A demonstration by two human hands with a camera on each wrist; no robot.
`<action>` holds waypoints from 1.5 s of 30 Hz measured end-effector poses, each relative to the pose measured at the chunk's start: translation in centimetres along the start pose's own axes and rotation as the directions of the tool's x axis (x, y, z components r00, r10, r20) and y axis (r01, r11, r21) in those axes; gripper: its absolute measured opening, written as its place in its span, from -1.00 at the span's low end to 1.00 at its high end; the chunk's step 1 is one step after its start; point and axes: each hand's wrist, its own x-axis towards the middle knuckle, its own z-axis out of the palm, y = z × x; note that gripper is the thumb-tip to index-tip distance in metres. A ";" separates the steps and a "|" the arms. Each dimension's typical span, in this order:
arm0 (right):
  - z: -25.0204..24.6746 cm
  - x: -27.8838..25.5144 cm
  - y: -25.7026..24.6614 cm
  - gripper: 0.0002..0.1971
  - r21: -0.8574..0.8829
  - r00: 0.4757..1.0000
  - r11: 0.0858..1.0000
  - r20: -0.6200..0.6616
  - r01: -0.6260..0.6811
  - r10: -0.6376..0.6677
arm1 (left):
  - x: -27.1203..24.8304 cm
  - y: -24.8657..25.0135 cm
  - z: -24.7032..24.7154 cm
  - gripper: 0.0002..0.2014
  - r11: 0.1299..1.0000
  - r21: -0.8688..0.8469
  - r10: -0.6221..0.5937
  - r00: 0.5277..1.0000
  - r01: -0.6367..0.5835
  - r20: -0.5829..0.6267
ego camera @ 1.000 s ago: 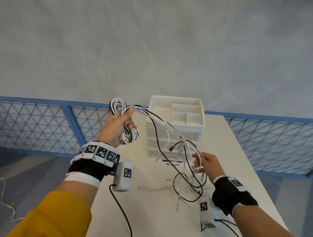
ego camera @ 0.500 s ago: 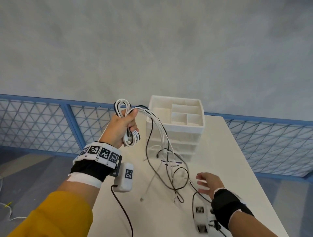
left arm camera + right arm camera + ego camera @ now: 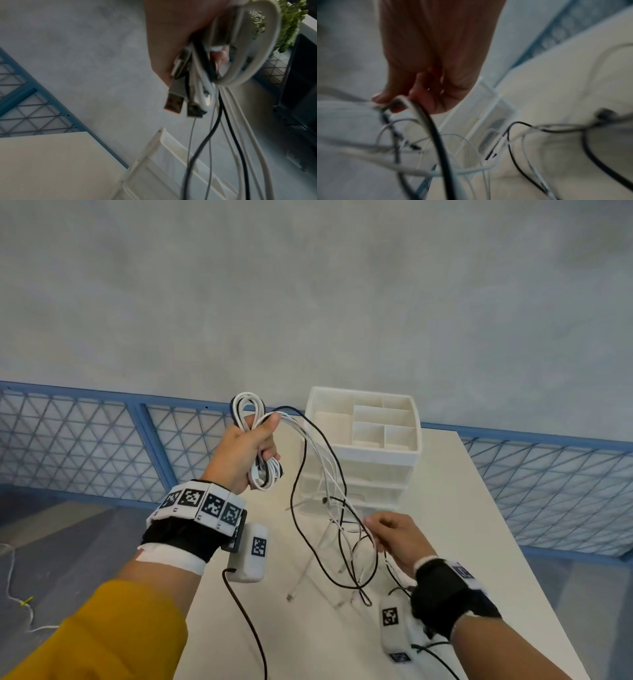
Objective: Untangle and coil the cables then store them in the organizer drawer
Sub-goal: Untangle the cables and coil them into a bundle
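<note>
A: where are the cables hanging?
B: left hand is gripping the coil beside the organizer; right hand is pinching strands in front of it.

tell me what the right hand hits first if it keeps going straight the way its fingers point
The right hand points up-left into the hanging cables, which its fingers already pinch. Beyond those, probably the white drawer organizer, though depth is unclear.
</note>
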 end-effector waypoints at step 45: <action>8.3 -0.1 -10.3 -0.83 -0.271 0.929 0.894 0.204 0.356 -0.308 | -2.5 2.4 0.1 -0.63 0.983 0.137 0.093 0.974 -0.123 0.205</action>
